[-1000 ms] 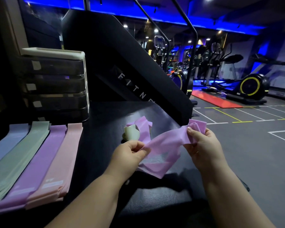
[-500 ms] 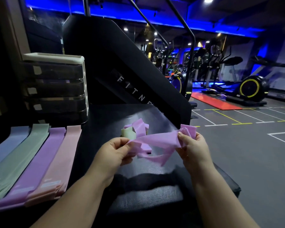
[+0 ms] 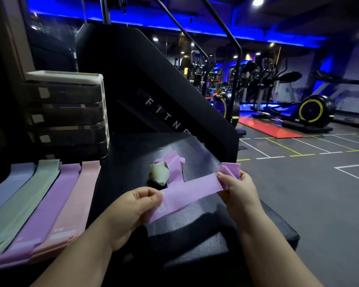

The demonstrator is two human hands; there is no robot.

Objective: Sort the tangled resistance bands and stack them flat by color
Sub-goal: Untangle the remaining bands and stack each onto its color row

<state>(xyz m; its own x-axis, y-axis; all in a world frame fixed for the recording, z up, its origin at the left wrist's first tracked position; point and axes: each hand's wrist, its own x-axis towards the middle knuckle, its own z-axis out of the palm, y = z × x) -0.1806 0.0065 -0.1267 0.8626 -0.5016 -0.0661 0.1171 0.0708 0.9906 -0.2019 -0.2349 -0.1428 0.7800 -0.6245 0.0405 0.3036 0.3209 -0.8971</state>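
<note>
Your left hand point(image 3: 137, 208) and right hand point(image 3: 238, 191) each pinch one end of the purple band point(image 3: 193, 189), taut between them. At eleven o'clock from it lie the tangled bands point(image 3: 170, 168).

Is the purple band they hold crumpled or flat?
Mostly flat: the purple band spans taut between left hand and right hand, bunched only at the right end.
</note>
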